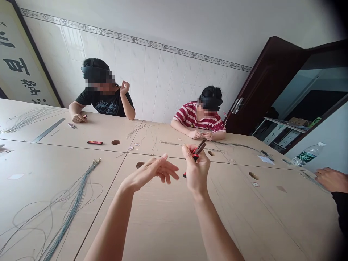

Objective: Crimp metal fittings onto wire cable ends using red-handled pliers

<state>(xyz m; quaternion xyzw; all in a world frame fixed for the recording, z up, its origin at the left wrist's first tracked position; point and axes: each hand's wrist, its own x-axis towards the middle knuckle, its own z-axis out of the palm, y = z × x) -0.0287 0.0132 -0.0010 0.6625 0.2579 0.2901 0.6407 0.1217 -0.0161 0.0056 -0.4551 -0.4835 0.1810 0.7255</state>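
Presently, at the left, a long bundle of thin blue-grey cords [71, 214] with small brassy ends lies on the pale wood-toned tabletop [157, 228], apart from both hands. Next comes the left hand [154, 170], raised over the table, fingers loosely spread and apparently empty. Just beside it, the right hand [198, 172] grips red-and-black-handled metal pliers [200, 146], their dark nose slanting upward; whether its thumb and forefinger also pinch something tiny, I cannot tell. The step in hand seems to be readying the pliers rather than squeezing with them. The next move, I judge, calls for a settled grip on the handles, with the free hand steadying whatever piece they take.
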